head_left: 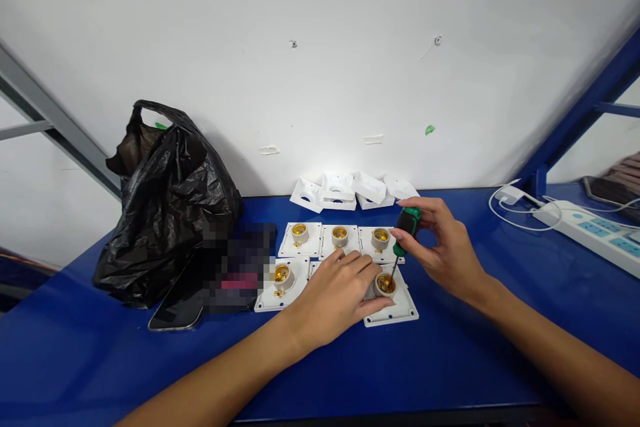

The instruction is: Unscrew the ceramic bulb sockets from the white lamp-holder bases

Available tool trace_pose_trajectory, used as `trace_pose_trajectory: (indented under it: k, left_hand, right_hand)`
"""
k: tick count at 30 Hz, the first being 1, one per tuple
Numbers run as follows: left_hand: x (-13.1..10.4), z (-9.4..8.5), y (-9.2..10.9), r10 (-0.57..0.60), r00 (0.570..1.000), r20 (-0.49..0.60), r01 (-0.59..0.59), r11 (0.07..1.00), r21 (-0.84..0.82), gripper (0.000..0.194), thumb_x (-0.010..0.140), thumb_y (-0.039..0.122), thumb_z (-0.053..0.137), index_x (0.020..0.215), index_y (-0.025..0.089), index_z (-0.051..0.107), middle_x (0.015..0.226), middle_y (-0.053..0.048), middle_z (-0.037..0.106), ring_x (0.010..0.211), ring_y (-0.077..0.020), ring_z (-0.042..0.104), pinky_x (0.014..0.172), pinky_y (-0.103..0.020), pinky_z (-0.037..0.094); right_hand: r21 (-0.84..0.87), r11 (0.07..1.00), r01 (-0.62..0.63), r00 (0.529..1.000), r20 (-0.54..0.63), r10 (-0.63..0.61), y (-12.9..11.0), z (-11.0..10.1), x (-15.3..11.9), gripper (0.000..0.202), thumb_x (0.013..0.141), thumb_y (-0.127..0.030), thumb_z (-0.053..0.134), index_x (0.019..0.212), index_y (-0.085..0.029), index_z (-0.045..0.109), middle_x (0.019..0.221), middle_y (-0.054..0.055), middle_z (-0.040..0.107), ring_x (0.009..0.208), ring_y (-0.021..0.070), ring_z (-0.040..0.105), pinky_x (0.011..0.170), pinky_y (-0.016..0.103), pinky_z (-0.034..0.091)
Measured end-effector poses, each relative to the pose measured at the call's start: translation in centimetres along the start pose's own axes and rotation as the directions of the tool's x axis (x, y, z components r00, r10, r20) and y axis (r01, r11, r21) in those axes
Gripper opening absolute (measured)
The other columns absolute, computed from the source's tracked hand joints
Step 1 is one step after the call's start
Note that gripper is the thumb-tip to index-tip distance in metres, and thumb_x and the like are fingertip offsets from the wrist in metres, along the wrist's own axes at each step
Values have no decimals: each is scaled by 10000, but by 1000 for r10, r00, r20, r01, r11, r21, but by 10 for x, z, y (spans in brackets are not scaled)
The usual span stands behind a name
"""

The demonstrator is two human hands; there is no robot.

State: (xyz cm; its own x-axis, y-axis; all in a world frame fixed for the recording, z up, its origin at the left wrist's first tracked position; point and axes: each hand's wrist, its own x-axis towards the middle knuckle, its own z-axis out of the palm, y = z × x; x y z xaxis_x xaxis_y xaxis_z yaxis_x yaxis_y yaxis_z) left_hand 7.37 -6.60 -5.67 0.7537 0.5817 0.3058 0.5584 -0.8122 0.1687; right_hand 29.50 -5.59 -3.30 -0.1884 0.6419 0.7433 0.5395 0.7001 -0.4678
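Observation:
Several white square lamp-holder plates with brass sockets lie in two rows on the blue table. My right hand grips a green-handled screwdriver, its tip down inside the socket of the front right plate. My left hand rests flat on that plate and the one beside it, thumb against the socket. The back row holds three plates; another plate lies front left.
A stack of white plate covers leans at the wall. A black plastic bag and a phone sit at the left. A white power strip with cables lies at the right, by a blue frame post.

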Motion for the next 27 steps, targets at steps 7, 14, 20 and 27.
trace_pose_trajectory:
  k: [7, 14, 20, 27]
  left_hand:
    - [-1, 1, 0, -16, 1000, -3, 16, 1000, -16, 354, 999, 496, 751, 1123, 180, 652, 1065, -48, 764, 1066, -283, 728, 1034, -449, 499]
    - [1, -2, 0, -5, 1000, 26, 6, 999, -37, 311, 1022, 496, 722, 1088, 198, 660, 1072, -35, 763, 1073, -276, 725, 1003, -437, 511]
    - [1, -3, 0, -3, 1000, 18, 4, 999, -37, 310, 1018, 482, 733, 1107, 194, 661, 1014, -27, 751, 1019, -268, 727, 981, -425, 507]
    - [0, 0, -1, -1, 1000, 8, 2, 1000, -25, 306, 1030, 490, 714, 1124, 200, 687, 1015, -23, 758, 1006, -265, 726, 972, -427, 510]
  right_hand:
    - [-31, 983, 180, 983, 29, -179, -12, 1, -2, 430, 993, -256, 736, 1369, -354, 551, 783, -48, 654, 579, 136, 587, 550, 277, 546]
    - [267, 962, -60, 944, 328, -32, -18, -16, 2, 364, 1067, -261, 622, 1418, -347, 577, 1147, 51, 735, 938, 210, 733, 742, 352, 634]
    - [366, 925, -100, 953, 303, -16, -16, -16, 4, 403, 1012, -281, 721, 1387, -405, 645, 1231, 53, 680, 1045, 228, 680, 717, 346, 606]
    - [485, 852, -196, 960, 274, 65, -9, -19, 14, 213, 1022, -294, 704, 1226, -331, 758, 1143, 53, 729, 634, 105, 543, 494, 244, 516]
